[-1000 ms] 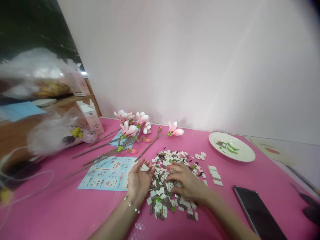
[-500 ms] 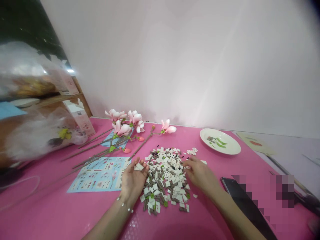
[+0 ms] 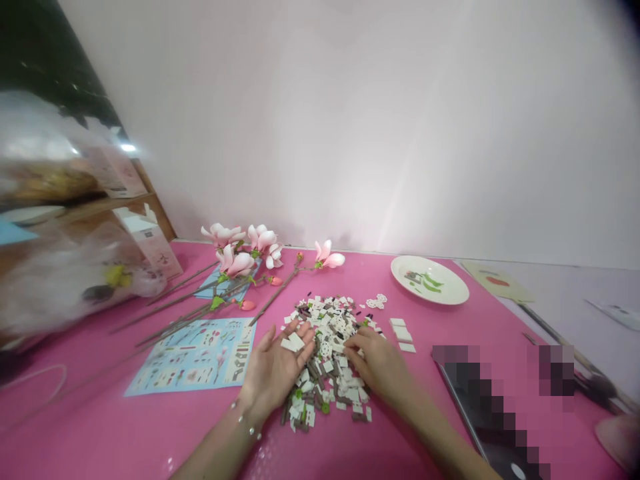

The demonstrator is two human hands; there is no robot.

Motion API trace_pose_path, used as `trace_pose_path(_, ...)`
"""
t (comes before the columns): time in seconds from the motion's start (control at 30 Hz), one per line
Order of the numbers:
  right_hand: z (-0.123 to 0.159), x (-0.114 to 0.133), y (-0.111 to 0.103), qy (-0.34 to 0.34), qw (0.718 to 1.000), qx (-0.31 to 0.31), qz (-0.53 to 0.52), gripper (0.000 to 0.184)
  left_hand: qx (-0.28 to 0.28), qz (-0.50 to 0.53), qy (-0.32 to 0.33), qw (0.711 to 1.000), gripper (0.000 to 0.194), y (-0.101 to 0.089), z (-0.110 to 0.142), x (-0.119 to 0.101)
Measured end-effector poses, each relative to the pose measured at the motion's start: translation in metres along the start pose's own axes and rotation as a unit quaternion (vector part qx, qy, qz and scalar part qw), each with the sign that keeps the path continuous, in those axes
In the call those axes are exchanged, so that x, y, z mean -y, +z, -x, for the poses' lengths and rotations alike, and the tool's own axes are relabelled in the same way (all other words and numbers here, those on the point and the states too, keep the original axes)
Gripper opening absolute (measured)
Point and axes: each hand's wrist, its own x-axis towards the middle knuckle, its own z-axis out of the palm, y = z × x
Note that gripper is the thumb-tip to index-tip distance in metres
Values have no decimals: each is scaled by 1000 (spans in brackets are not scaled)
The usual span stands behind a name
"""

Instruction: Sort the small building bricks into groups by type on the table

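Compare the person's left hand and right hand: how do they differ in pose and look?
The left hand is palm up, while the right hand shows its back, fingers bent toward the heap of loose pieces. The left hand bears small white pieces; whether the right hand grips one is hard to tell. The left hand has a beaded bracelet at its wrist; the right hand shows none. Both are ungloved and at the heap.

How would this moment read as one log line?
left hand: palm up, white pieces on it | right hand: at pile | plate: farther back, right
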Motion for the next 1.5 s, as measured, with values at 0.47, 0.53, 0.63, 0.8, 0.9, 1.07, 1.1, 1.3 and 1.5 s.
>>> trace_pose_path(0.47, 24, 39, 19, -115, 985, -119, -56, 6, 109, -50, -98, 988, 39, 9, 16, 25)
trace_pose_path(0.53, 25, 38, 21, -109, 986, -116, -52, 4, 104, -58, -99, 988, 39, 9, 16, 26)
trace_pose_path(0.63, 25, 35, 21, -102, 986, -115, -60, 7, 110, -54, -106, 987, 39, 8, 16, 26)
trace_pose_path(0.8, 25, 31, 21, -67, 985, -104, -119, 13, 119, -47, -114, 985, 38, 6, 15, 28)
trace_pose_path(0.9, 25, 27, 22, -31, 984, -97, -144, 15, 117, -56, -113, 985, 36, 5, 15, 29)
trace_pose_path(1.07, 23, 24, 19, -16, 983, -99, -154, 14, 109, -72, -117, 985, 34, 6, 17, 31)
trace_pose_path(1.1, 21, 24, 18, -22, 983, -107, -150, 15, 112, -75, -120, 984, 35, 6, 18, 31)
trace_pose_path(1.3, 17, 26, 12, -100, 975, -151, -127, 20, 138, -59, -135, 979, 42, 7, 19, 31)
trace_pose_path(1.5, 21, 23, 18, -171, 968, -174, -51, 22, 135, -14, -125, 983, 38, 5, 16, 30)
